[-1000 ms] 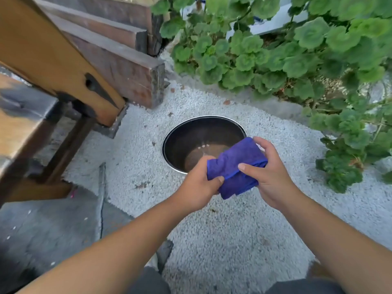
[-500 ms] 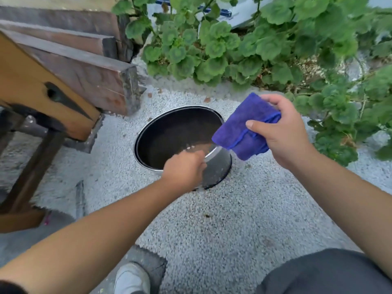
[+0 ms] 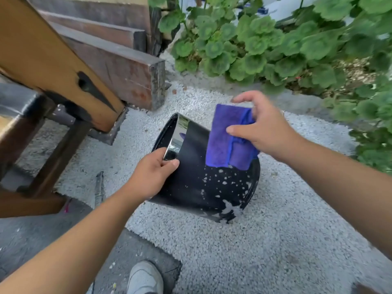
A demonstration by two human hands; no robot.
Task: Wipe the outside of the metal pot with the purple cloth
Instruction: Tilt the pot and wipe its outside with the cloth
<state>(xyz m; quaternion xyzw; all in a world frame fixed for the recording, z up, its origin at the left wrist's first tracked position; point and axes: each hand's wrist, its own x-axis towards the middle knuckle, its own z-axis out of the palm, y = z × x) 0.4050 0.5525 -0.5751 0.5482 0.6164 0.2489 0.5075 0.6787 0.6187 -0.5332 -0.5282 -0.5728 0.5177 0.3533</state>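
The metal pot [image 3: 203, 179] lies tipped on its side in the centre of the frame, resting on the pale gravel ground [image 3: 233, 251] with its open mouth turned toward the upper left and its base toward the lower right. Its outer wall looks dark and glossy, and pale specks and splashes dot the lower right part near the base.

The left hand [image 3: 151, 176] grips the pot's rim at its near edge — thumb curled over the shiny band on the outside, fingers wrapped round the lip; how far they reach inside is hidden. The right hand [image 3: 262, 128] holds the purple cloth [image 3: 228, 141] folded against the upper side of the pot's wall, thumb pressing on the cloth's front while the other fingers arch loosely above its top edge. The cloth lies flat on the wall, touching it, its lower edge just above the speckled patch.

In the upper left of the frame stands a wooden bench [image 3: 42, 60] with dark legs, and stacked timber beams [image 3: 118, 66] lie behind it. Green round-leaved plants [image 3: 275, 39] fill the upper right. At the bottom edge, a light-coloured shoe [image 3: 144, 279] rests on a darker paved patch beside the gravel.
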